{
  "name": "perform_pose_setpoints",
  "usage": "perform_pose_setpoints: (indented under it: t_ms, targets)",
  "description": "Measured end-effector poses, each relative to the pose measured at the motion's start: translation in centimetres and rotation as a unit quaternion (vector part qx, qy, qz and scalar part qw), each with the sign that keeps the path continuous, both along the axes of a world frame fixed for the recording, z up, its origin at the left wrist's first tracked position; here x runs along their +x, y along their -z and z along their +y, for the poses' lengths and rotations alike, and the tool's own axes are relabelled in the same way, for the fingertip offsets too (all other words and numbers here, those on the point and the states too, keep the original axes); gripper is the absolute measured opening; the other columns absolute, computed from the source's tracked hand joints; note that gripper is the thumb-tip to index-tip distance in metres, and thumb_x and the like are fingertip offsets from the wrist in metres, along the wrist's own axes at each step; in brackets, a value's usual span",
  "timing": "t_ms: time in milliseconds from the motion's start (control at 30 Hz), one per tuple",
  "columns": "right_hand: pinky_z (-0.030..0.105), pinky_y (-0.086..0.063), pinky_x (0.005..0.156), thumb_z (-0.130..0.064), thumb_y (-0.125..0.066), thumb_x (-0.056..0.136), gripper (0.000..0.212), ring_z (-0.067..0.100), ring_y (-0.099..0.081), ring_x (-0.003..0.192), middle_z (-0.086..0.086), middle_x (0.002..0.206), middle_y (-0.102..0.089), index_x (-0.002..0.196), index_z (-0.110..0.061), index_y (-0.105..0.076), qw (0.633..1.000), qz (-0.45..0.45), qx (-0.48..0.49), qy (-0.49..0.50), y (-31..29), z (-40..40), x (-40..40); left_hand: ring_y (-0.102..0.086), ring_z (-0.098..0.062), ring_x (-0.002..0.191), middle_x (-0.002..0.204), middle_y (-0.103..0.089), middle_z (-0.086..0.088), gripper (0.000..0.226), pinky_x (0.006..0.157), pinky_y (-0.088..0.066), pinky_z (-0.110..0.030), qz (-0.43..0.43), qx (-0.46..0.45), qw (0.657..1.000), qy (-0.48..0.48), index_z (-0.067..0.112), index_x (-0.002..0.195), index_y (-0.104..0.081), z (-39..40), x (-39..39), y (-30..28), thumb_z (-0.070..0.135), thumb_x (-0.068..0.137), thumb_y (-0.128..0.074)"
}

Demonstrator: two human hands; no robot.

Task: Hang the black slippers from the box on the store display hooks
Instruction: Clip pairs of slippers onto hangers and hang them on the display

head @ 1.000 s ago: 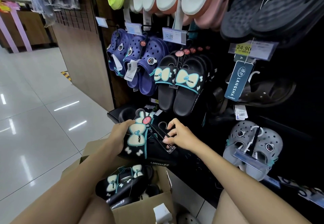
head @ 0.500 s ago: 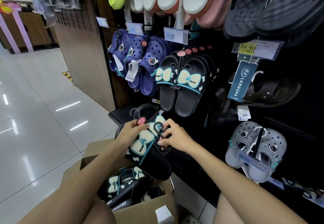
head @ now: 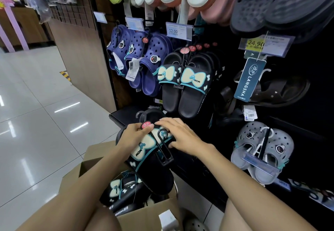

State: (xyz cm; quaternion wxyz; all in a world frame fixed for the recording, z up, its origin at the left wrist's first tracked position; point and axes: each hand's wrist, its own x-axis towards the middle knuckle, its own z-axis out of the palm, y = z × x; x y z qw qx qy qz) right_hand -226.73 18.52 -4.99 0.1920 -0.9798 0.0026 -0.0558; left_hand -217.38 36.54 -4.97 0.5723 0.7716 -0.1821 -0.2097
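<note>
Display wall (head: 307, 104): black panel carrying rows of hung footwear; navy clogs (head: 144, 59) at left, grey clogs (head: 262, 151) at lower right, and a hung pair of black bow slides (head: 186, 82) below the 12.00 price tag (head: 178, 31), with more red-tabbed hangers queued behind on the same hook.

Cardboard box (head: 144, 214): open on the floor at the foot of the wall, at least one further pair of black slippers (head: 122, 192) inside.

Held pair of black slippers (head: 144, 153): above the box, below the hung stock, joined on a black plastic hanger (head: 163, 147).

Left hand (head: 133, 136): fingers curled over the slipper's upper edge, thumb pinching the hanger's red tab (head: 146, 125).

Right hand (head: 180, 135): fingers nearly straight and together, lying across the second slipper; thumb underneath (contact unclear).

Assessment: the pair is apparently being squared on its hanger before hanging. The next move likely calls for raising it and threading the hanger's loop onto the occupied hook, with room there uncertain.
</note>
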Motion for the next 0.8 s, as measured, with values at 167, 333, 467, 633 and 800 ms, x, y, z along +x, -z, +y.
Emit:
perform_pose_setpoints:
  t_ms: [167,333,467,633,800]
  targets:
    - [0.028,-0.028,0.107,-0.019,-0.082,0.072,0.093,0.005,-0.023,0.141,-0.021,0.151,-0.034,0.149,-0.038,-0.033,0.998,-0.043,-0.038,-0.032,0.5,-0.7,-0.2,-0.070,-0.028,0.072,0.088,-0.074,-0.022,0.037,0.074,-0.057,-0.040,0.038,-0.037,0.998,0.041,0.000,0.097,-0.071,0.0,-0.3,-0.4,0.036,0.091,-0.067]
    - [0.035,-0.036,0.105,-0.038,-0.080,0.073,0.080,0.006,-0.037,0.134,-0.017,0.141,-0.047,0.144,-0.033,-0.043,0.996,-0.058,-0.038,-0.059,0.3,-1.2,-0.6,-0.070,-0.027,0.073,0.086,-0.075,-0.016,0.031,0.076,-0.055,-0.039,0.030,-0.025,0.994,0.098,0.002,0.096,-0.070,0.4,-0.2,-0.3,0.032,0.092,-0.066]
    - [0.036,-0.041,0.104,-0.041,-0.081,0.069,0.078,0.009,-0.043,0.127,-0.017,0.135,-0.051,0.139,-0.032,-0.049,0.997,-0.056,-0.026,-0.051,0.0,-1.5,-0.9,-0.054,-0.021,0.060,0.068,-0.058,-0.008,0.033,0.058,-0.043,-0.027,-0.038,0.027,0.994,0.097,0.005,0.080,-0.061,0.2,0.3,0.0,0.036,0.092,-0.066]
    - [0.036,-0.046,0.101,-0.044,-0.084,0.066,0.077,0.007,-0.045,0.122,-0.018,0.131,-0.052,0.135,-0.034,-0.051,0.999,-0.049,0.003,-0.019,-0.2,-2.1,-1.5,-0.033,-0.006,0.046,0.056,-0.036,0.003,0.031,0.047,-0.028,-0.017,-0.088,0.022,0.990,0.112,0.011,0.074,-0.053,-0.3,0.8,0.4,0.031,0.094,-0.064]
    - [0.034,-0.042,0.104,-0.047,-0.083,0.067,0.079,0.004,-0.040,0.130,-0.018,0.136,-0.048,0.137,-0.037,-0.049,0.999,-0.034,0.010,0.039,-0.4,-3.2,-2.1,-0.032,-0.009,0.048,0.055,-0.036,0.003,0.036,0.049,-0.028,-0.022,-0.120,0.021,0.987,0.106,0.015,0.068,-0.048,-0.4,1.2,1.0,0.034,0.094,-0.064]
